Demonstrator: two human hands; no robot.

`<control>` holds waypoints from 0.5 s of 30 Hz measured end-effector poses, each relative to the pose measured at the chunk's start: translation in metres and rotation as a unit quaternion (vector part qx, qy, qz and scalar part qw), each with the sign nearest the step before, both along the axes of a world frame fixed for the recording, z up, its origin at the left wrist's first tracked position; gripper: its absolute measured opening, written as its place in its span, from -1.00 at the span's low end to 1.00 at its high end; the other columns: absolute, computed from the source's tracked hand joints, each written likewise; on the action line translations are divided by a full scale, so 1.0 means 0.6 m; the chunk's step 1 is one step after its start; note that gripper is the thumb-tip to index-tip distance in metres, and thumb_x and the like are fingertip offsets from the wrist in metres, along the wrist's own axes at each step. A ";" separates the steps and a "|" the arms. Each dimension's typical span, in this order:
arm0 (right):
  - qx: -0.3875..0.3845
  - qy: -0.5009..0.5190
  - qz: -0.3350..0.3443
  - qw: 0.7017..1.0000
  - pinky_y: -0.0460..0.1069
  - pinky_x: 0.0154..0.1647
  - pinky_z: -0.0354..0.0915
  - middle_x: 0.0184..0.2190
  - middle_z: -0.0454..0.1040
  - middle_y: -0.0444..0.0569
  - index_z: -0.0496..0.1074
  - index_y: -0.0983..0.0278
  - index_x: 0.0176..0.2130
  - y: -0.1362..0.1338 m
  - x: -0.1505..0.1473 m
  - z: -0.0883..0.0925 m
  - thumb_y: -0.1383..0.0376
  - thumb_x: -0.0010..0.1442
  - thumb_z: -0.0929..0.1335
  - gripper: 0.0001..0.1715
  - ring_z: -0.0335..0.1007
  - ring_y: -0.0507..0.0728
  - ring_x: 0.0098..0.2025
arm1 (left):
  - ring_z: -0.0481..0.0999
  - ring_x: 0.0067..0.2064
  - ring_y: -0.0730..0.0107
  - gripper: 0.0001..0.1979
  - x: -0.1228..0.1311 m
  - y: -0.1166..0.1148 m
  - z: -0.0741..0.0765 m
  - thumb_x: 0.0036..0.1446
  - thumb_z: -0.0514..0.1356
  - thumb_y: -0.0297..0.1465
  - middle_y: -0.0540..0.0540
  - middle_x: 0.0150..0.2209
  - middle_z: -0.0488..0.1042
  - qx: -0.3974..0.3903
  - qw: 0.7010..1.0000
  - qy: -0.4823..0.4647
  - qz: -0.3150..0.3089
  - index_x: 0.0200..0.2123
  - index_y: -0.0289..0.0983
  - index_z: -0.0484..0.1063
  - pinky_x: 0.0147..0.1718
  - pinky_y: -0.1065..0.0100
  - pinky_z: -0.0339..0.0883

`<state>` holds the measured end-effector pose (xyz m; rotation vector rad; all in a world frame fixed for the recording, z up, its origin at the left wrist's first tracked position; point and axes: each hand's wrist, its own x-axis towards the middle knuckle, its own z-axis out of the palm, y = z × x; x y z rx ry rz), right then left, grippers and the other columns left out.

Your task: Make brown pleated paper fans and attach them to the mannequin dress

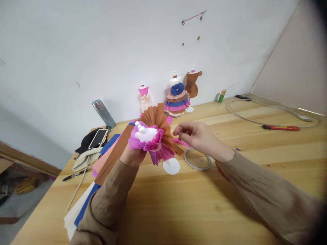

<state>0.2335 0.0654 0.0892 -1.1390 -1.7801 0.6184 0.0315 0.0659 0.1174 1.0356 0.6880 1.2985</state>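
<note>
My left hand (134, 156) is wrapped round a small white mannequin (146, 134), tilted over the table. Purple and magenta crepe paper (155, 147) is bunched about the mannequin, and a pleated brown paper fan (155, 117) spreads out behind it. A white round base (171, 166) shows below the crepe paper. Just right of the fan is my right hand (195, 136), its thumb and forefinger brought together; whatever they hold is too small to make out. Below that hand a roll of clear tape (197, 159) lies flat on the table.
Along the wall stand small dressed mannequins, one in a layered skirt (177, 102). A flask (104, 114), phone (98, 139) and paper strips (114, 149) lie at left. To the right are a red-and-black cutter (281, 128), a looped cable (245, 119) and a green glue stick (221, 96).
</note>
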 end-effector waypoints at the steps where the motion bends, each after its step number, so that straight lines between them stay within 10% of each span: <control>1: 0.019 0.030 0.014 0.999 0.00 -0.32 0.36 -0.38 0.55 -0.03 0.47 0.28 -0.37 -0.003 0.002 0.005 0.37 0.07 0.32 -0.88 0.45 0.11 -0.35 | 0.55 -0.38 0.30 -0.56 0.002 0.001 -0.002 -0.33 0.48 -0.16 -0.10 -0.40 0.54 0.000 1.000 0.001 0.004 -0.45 -0.24 0.38 -0.33 0.29 0.42; 7: 0.032 0.072 0.180 0.981 0.08 -0.03 0.36 -0.01 0.50 0.01 0.43 0.21 -0.01 -0.024 -0.024 0.017 0.24 0.04 0.44 -0.52 0.43 0.18 -0.02 | 0.57 -0.30 0.30 -0.65 0.013 0.006 -0.008 -0.16 0.42 -0.32 -0.10 -0.29 0.58 0.003 1.000 -0.005 0.021 -0.29 -0.26 0.43 -0.20 0.25 0.44; 15: 0.024 0.209 0.090 0.973 -0.02 -0.34 0.35 -0.46 0.49 -0.12 0.39 0.27 -0.41 -0.029 -0.052 0.018 0.22 0.03 0.43 -0.81 0.40 0.07 -0.39 | 0.56 -0.11 0.15 -0.68 0.030 -0.007 -0.010 -0.15 0.41 -0.33 -0.09 -0.33 0.56 0.039 0.999 0.014 -0.023 -0.30 -0.23 0.42 -0.13 0.23 0.45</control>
